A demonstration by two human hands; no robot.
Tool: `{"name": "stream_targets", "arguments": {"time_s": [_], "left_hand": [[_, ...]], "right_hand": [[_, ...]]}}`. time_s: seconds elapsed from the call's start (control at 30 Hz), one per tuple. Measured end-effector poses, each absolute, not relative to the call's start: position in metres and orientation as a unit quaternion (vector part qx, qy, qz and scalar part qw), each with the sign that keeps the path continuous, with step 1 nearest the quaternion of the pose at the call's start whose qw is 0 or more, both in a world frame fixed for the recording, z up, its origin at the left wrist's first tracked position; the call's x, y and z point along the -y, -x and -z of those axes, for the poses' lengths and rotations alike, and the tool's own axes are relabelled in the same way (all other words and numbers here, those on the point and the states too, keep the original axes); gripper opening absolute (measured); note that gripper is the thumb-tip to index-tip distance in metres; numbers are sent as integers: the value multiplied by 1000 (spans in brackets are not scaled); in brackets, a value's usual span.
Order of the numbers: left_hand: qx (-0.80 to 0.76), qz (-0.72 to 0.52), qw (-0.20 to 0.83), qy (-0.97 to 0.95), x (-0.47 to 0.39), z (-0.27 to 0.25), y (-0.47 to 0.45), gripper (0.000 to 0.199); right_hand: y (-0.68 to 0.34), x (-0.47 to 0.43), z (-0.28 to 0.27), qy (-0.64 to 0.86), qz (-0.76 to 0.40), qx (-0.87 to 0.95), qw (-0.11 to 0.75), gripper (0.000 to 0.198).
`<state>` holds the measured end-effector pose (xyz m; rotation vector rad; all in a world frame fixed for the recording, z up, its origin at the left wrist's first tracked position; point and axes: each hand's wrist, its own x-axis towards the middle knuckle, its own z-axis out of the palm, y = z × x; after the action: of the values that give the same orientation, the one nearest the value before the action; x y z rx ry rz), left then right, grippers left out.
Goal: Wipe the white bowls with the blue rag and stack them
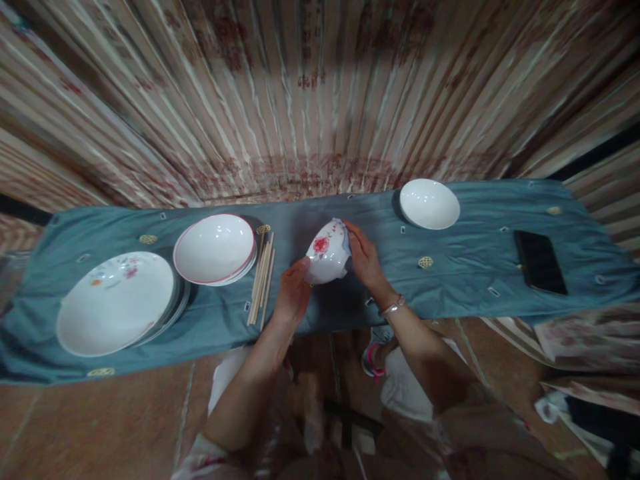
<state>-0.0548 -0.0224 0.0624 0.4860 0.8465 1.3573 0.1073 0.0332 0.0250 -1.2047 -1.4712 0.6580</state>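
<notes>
A white bowl with a red flower on its outside (326,257) is held tilted on its side above the middle of the table. My left hand (294,288) is closed on the bowl's left edge, the thumb along its rim. On the other side my right hand (363,257) presses a thin pale cloth (346,241) against the bowl; part of the cloth shows along the rim. The bowl's inside faces away from view. Several wooden chopsticks (261,283) lie just left of my left hand.
Stacked white bowls with a pink rim (215,248) and a stack of large floral plates (117,303) stand left. A single white bowl (429,204) sits at the back right. A black phone (540,262) lies near the right end of the teal-covered table (465,280). Curtains (310,120) hang behind.
</notes>
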Motion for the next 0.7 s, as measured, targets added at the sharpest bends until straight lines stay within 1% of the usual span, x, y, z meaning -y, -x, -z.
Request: {"name": "stream_targets", "arguments": {"time_s": [0.17, 0.27, 0.37, 0.47, 0.57, 0.7], "left_hand": [[-381, -605, 664, -219, 22, -61, 56, 41], [-383, -604, 664, -220, 22, -62, 57, 40], [-385, -603, 664, -217, 22, -63, 57, 35], [-380, -606, 665, -217, 22, -64, 56, 37], [-369, -609, 667, -220, 23, -65, 55, 38], [-370, -609, 664, -226, 23, -68, 53, 33]], "right_hand": [[-115, -46, -3, 533, -311, 605, 503, 50], [-116, -47, 0, 532, -306, 609, 503, 50], [-114, -39, -10, 523, -285, 619, 511, 50], [-109, -25, -31, 505, -255, 644, 515, 50], [-104, -13, -50, 486, -216, 686, 497, 49], [-101, -2, -62, 481, -181, 717, 471, 48]]}}
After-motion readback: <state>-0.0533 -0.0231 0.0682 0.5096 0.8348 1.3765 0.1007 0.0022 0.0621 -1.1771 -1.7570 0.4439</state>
